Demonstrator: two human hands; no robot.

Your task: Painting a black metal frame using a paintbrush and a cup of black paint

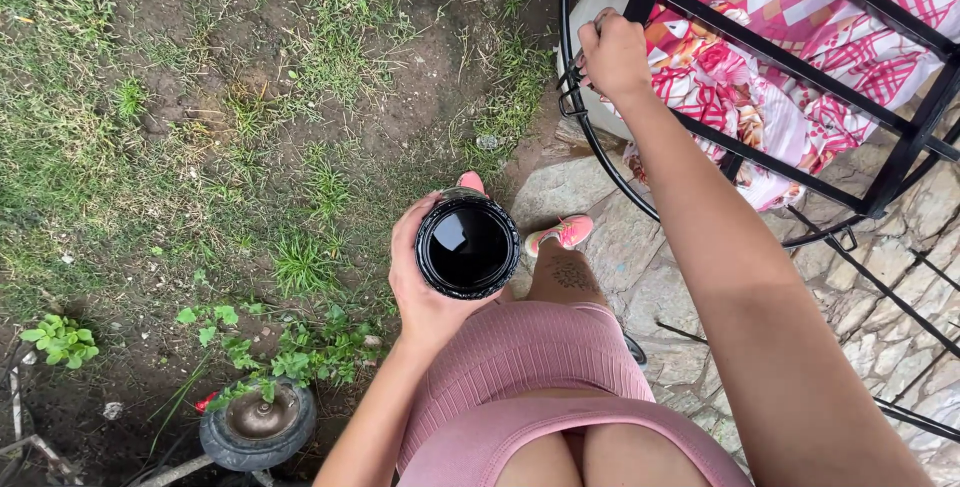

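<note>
While the left hand [425, 277] wraps around a black round container [467, 247] at centre frame, fingers clamped on its side wall and thumb tip showing over the far rim, the glossy top faces straight up at the camera; whether that surface is a lid or dark liquid is hard to tell from here. The right hand [612, 52], upper right of centre, is closed on the black metal frame [760, 47], which carries a pink-and-white floral cloth [800, 7]. Standing on stone paving [640, 257] at lower right, one pink shoe [562, 234] just beyond the container; grass [200, 97] fills the left. For steadiness: keep the container level, palm snug against the wall, and let the right hand's hold on the frame take the balance. A small wheel [257, 425] lies at lower left, well apart.
</note>
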